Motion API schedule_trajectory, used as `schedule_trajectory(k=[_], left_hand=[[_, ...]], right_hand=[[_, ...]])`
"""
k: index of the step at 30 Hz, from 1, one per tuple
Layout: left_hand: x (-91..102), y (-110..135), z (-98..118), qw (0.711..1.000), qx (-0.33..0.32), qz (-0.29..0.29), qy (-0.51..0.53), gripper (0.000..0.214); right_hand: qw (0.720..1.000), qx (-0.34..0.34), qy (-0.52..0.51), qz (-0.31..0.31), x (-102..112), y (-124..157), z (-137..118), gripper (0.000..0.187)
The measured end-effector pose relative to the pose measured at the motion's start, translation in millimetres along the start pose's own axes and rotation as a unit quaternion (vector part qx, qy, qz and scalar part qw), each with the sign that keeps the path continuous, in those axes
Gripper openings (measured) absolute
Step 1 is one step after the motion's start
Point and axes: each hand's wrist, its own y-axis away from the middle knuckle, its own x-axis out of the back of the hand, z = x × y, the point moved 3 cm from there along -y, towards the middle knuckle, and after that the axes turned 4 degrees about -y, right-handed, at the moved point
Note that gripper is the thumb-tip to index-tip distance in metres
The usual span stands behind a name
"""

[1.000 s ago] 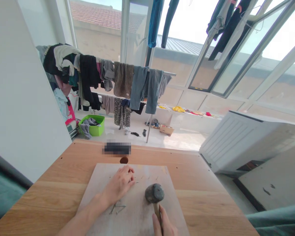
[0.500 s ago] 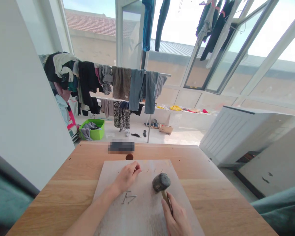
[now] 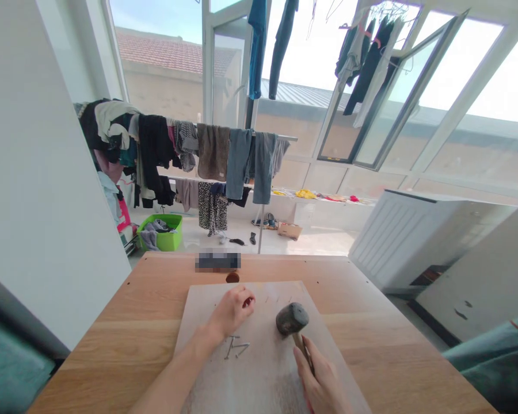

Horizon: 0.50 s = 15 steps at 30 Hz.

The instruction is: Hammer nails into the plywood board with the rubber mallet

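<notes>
My right hand (image 3: 322, 376) grips a hammer (image 3: 292, 319) by its wooden handle. The dark, blocky hammer head is held low over a pale board (image 3: 259, 374). On the far part of this board, my left hand (image 3: 237, 305) rests with thumb and fingers curled together in a pinch. Whatever is between those fingertips is hidden or too small to make out. Several loose nails (image 3: 242, 348) lie beside the left wrist. Thin nails (image 3: 278, 298) appear to stand in the board between the left hand and its far right corner.
The board lies on a wooden table (image 3: 384, 356). Beyond it are a small round brown object (image 3: 232, 278) and a blurred dark object (image 3: 218, 261). Past the table stand a laundry rack (image 3: 280, 137) with clothes and a green basket (image 3: 172, 238). A white cabinet (image 3: 380, 236) is at right.
The view has shifted slightly, moving the board and both hands a little rightward in the picture. The left fingers have turned slightly while still curled. The hammer stays in the right hand.
</notes>
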Motion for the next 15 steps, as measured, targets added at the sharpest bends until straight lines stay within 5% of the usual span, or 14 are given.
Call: schedule_trajectory(k=[15], left_hand=[[-2.2, -10, 2, 0.997, 0.025, -0.017, 0.074, 0.022]], right_hand=[[0.999, -0.026, -0.031, -0.024, 6, 1, -8, 0.055]])
